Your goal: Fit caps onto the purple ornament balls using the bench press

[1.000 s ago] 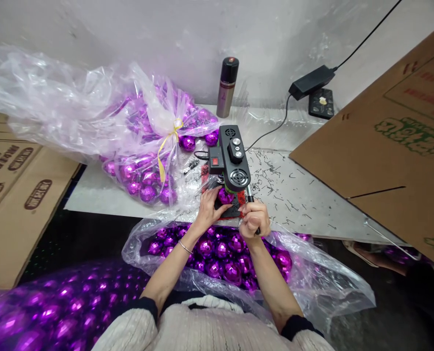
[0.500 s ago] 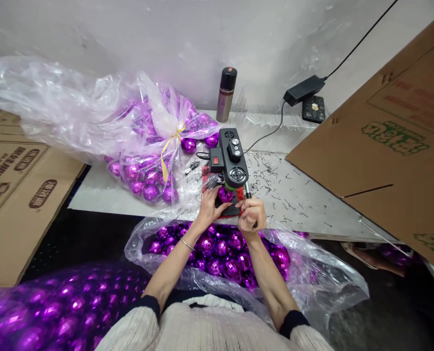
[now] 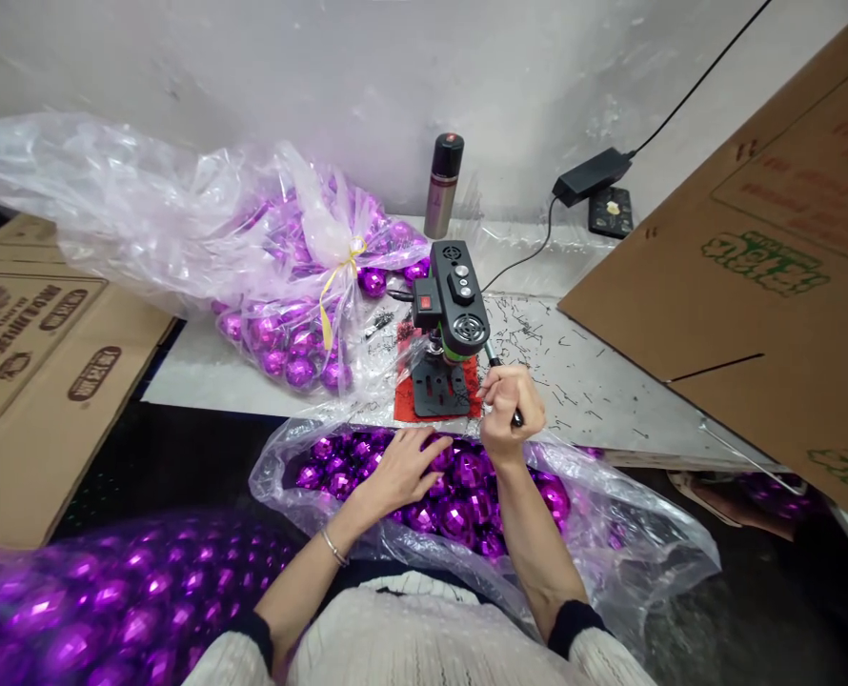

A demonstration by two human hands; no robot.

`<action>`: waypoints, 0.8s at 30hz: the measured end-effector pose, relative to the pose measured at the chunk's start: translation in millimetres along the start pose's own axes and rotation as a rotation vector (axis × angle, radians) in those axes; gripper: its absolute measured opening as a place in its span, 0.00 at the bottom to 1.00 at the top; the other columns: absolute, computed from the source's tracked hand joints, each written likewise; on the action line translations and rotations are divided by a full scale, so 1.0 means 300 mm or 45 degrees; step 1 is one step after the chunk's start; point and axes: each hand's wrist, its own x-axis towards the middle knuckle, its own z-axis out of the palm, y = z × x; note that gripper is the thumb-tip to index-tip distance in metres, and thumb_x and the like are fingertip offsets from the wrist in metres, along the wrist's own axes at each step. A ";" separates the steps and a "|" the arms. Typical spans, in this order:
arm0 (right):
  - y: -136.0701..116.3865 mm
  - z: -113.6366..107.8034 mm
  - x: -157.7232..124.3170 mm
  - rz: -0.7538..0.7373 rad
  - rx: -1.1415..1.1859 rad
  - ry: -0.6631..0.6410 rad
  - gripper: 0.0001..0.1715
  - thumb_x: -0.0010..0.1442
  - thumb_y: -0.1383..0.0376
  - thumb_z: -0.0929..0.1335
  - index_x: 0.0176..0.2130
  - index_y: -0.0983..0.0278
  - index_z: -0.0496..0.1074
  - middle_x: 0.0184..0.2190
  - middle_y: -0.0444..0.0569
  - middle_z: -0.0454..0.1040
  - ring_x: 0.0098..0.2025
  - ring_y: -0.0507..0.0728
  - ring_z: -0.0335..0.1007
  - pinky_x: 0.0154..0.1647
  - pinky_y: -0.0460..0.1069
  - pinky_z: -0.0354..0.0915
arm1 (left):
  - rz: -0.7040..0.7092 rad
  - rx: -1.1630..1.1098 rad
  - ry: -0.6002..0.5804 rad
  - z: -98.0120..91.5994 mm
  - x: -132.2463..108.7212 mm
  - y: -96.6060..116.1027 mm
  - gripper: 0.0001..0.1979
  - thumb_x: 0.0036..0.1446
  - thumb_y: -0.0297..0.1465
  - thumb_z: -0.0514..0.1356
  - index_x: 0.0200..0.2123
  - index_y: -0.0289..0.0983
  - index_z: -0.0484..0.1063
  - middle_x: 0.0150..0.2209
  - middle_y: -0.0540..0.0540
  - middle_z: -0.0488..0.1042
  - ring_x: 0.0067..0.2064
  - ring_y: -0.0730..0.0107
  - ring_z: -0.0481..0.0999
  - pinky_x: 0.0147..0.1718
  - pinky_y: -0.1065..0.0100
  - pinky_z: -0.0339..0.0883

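Note:
My right hand [image 3: 514, 410] is wrapped round the black-ended lever [image 3: 494, 356] on the side of a small black bench machine that looks like a drill press [image 3: 458, 295]. Its slotted base plate [image 3: 439, 389] lies bare on a red mat [image 3: 404, 405]. Below the table edge, my left hand [image 3: 404, 469] reaches over an open clear plastic bag [image 3: 281, 514] of shiny purple faceted ball ornaments [image 3: 456, 522]. The fingers of that hand are spread, with the fingertips beside the balls. Whether they touch one is hard to see.
A tied clear bag [image 3: 302, 329] of purple balls sits at left on the table. A spray can [image 3: 443, 186] and power adapter [image 3: 592, 176] stand behind. Dark scraps [image 3: 538, 353] litter the tabletop. Cardboard boxes flank both sides, one at right [image 3: 738, 286]. More purple balls [image 3: 110, 600] fill the lower left.
My left hand has left the base plate and come down over the open bag; the ball on the plate is gone. My right hand, still on the lever, has shifted slightly right.

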 end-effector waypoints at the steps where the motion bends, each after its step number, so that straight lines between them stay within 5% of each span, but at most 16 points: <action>1: 0.001 -0.002 -0.003 0.004 0.006 -0.011 0.21 0.74 0.68 0.64 0.27 0.59 0.67 0.24 0.42 0.71 0.28 0.52 0.72 0.28 0.49 0.64 | -0.023 0.046 -0.032 0.008 -0.018 0.013 0.27 0.70 0.38 0.63 0.69 0.40 0.70 0.62 0.32 0.77 0.60 0.47 0.80 0.57 0.49 0.76; 4: 0.004 -0.009 -0.008 0.002 0.003 -0.031 0.20 0.74 0.68 0.64 0.28 0.59 0.67 0.25 0.42 0.72 0.28 0.52 0.72 0.28 0.49 0.64 | -0.059 0.154 0.008 0.037 -0.037 0.034 0.28 0.73 0.41 0.60 0.70 0.34 0.68 0.65 0.28 0.76 0.60 0.45 0.79 0.58 0.47 0.76; 8: 0.012 -0.017 -0.015 -0.015 -0.011 -0.050 0.20 0.74 0.68 0.63 0.28 0.59 0.68 0.24 0.42 0.72 0.27 0.53 0.72 0.27 0.50 0.64 | -0.002 0.136 0.316 0.022 0.020 -0.018 0.23 0.76 0.32 0.53 0.70 0.34 0.68 0.60 0.31 0.80 0.59 0.51 0.81 0.56 0.49 0.78; 11: 0.018 -0.019 -0.022 -0.015 -0.013 -0.051 0.20 0.73 0.68 0.64 0.28 0.59 0.68 0.25 0.43 0.72 0.26 0.53 0.71 0.27 0.50 0.64 | -0.101 0.094 0.582 -0.070 0.162 -0.152 0.22 0.75 0.26 0.52 0.67 0.38 0.72 0.57 0.35 0.82 0.58 0.54 0.82 0.59 0.48 0.78; 14: 0.020 -0.019 -0.025 -0.028 -0.026 -0.048 0.19 0.72 0.69 0.64 0.28 0.59 0.68 0.24 0.42 0.72 0.26 0.53 0.71 0.27 0.51 0.63 | -0.486 0.093 0.743 -0.210 0.378 -0.328 0.22 0.72 0.25 0.53 0.65 0.35 0.73 0.62 0.32 0.79 0.64 0.50 0.79 0.66 0.46 0.72; 18: 0.017 -0.022 -0.023 -0.036 -0.032 -0.059 0.19 0.71 0.70 0.64 0.28 0.59 0.68 0.25 0.43 0.73 0.26 0.53 0.70 0.26 0.51 0.63 | -1.049 -0.014 0.645 -0.355 0.640 -0.491 0.26 0.68 0.28 0.61 0.68 0.29 0.67 0.67 0.22 0.72 0.70 0.37 0.73 0.68 0.45 0.66; 21: 0.017 -0.027 -0.025 -0.039 -0.027 -0.078 0.18 0.70 0.71 0.64 0.28 0.60 0.69 0.25 0.43 0.73 0.27 0.53 0.71 0.26 0.50 0.64 | -1.213 -0.201 0.666 -0.387 0.738 -0.541 0.27 0.66 0.33 0.66 0.65 0.30 0.67 0.66 0.19 0.73 0.71 0.32 0.72 0.67 0.45 0.64; 24: 0.022 -0.029 -0.031 -0.041 -0.020 -0.087 0.18 0.70 0.72 0.64 0.28 0.60 0.69 0.26 0.43 0.73 0.27 0.53 0.71 0.27 0.50 0.64 | -1.164 -0.429 0.781 -0.383 0.761 -0.564 0.25 0.64 0.33 0.69 0.61 0.32 0.68 0.60 0.22 0.78 0.68 0.34 0.74 0.65 0.46 0.66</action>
